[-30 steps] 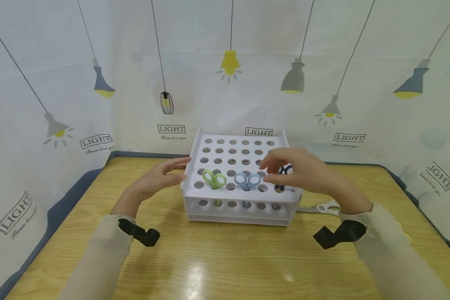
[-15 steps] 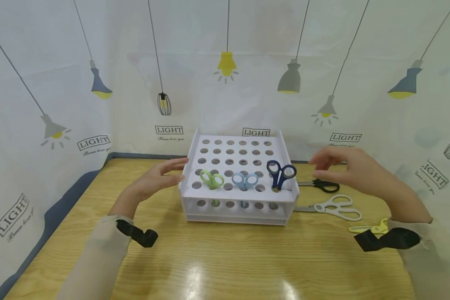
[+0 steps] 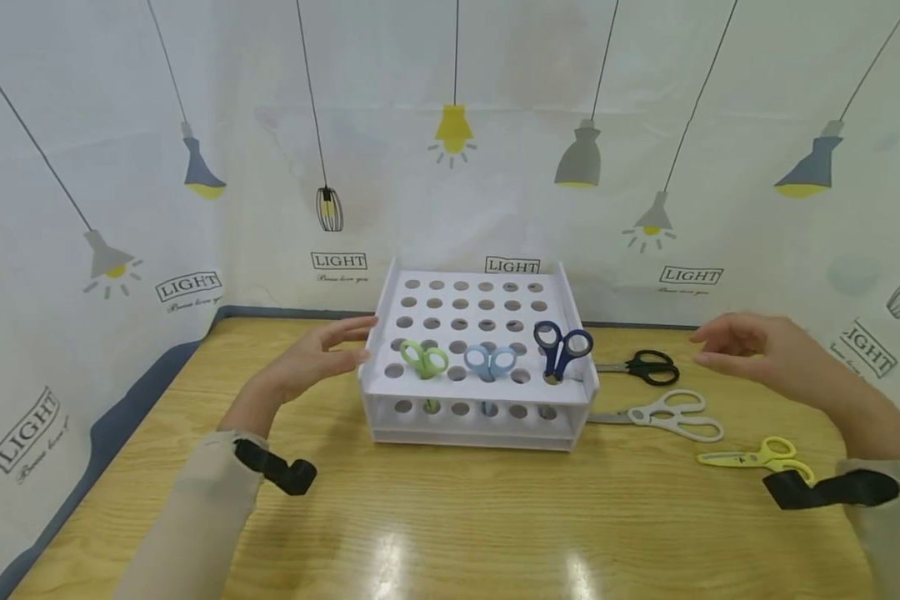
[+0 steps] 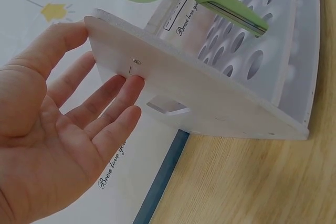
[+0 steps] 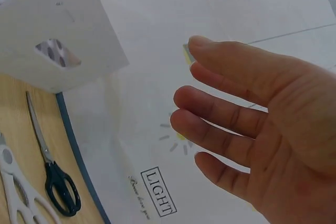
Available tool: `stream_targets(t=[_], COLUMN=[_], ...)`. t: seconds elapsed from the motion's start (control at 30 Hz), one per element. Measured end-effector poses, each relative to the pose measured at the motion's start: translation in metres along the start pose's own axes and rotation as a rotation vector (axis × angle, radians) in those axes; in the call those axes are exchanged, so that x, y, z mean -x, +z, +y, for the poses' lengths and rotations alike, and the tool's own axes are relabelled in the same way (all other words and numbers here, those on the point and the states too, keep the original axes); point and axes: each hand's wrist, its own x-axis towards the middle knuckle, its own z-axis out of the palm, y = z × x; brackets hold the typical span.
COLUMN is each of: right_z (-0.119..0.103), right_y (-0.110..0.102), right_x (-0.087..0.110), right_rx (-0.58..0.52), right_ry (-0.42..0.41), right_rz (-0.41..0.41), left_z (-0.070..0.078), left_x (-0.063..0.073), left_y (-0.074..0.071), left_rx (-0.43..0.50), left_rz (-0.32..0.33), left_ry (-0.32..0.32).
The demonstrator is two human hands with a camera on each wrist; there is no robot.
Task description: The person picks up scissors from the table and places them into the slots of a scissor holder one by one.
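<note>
A white rack (image 3: pixel 487 387) with rows of round holes stands on the wooden table. Green scissors (image 3: pixel 424 360), light blue scissors (image 3: pixel 489 362) and navy scissors (image 3: pixel 561 348) stand handles-up in its front holes. My left hand (image 3: pixel 311 360) touches the rack's left side panel with its fingertips, as the left wrist view shows. To the right of the rack, my right hand (image 3: pixel 776 358) is held in the air with loosely bent fingers and nothing in them. Nearest to it lie black-handled scissors (image 3: pixel 651 367); white-handled scissors (image 3: pixel 671 414) and yellow scissors (image 3: pixel 757 457) lie closer to me.
The wooden table (image 3: pixel 450 517) ends at a dark blue edge along the back. Behind and around it hangs a pale backdrop (image 3: pixel 420 183) printed with lamps. Blades of the black and white scissors reach toward the rack's right side.
My right hand has moved away from the navy scissors, out to the right, uncovering them and the scissors on the table. The left hand has stayed at the rack's side.
</note>
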Motion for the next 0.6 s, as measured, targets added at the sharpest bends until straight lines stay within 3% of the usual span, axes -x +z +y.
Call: stream_targets(t=[0.37, 0.6], right_z=[0.060, 0.097], right_y=[0.005, 0.007], right_x=[0.027, 0.049], right_rx=[-0.036, -0.027], right_ry=[0.135, 0.280], right_rz=[-0.025, -0.058], left_z=[0.000, 0.000], left_x=[0.000, 0.001], left_y=[0.000, 0.001], left_rx=[0.007, 0.010], left_rz=[0.012, 0.009], left_ry=[-0.005, -0.010])
